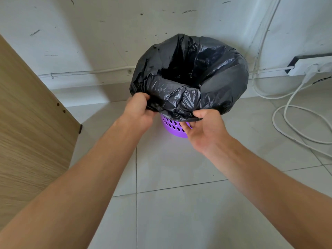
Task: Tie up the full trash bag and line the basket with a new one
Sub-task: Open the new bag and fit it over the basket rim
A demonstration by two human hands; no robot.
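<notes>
Bag: the black trash bag sits in the basket on the floor in front of you, close to the wall. Its mouth is open and its edge is folded outward over the rim, draping down all round. The inside is dark; you cannot tell what lies in it.
Basket: the purple basket shows only as a slotted strip of wall below the bag's near hem, between your two hands.
Left hand: your left hand has its fingers curled into the near-left hem of the bag, bunching the plastic in its grip.
Right hand: your right hand is palm up at the near-right hem, thumb on top of the plastic and fingers underneath, pinching the edge. Its fingertips lie against the basket's wall.
Floor: pale tiles with dark grout lines run under the basket and your forearms.
Wall: the white wall behind the basket is scuffed with dark marks.
Left side: a wooden panel stands well apart from the basket.
Right side: white cables loop on the floor below a power strip.
</notes>
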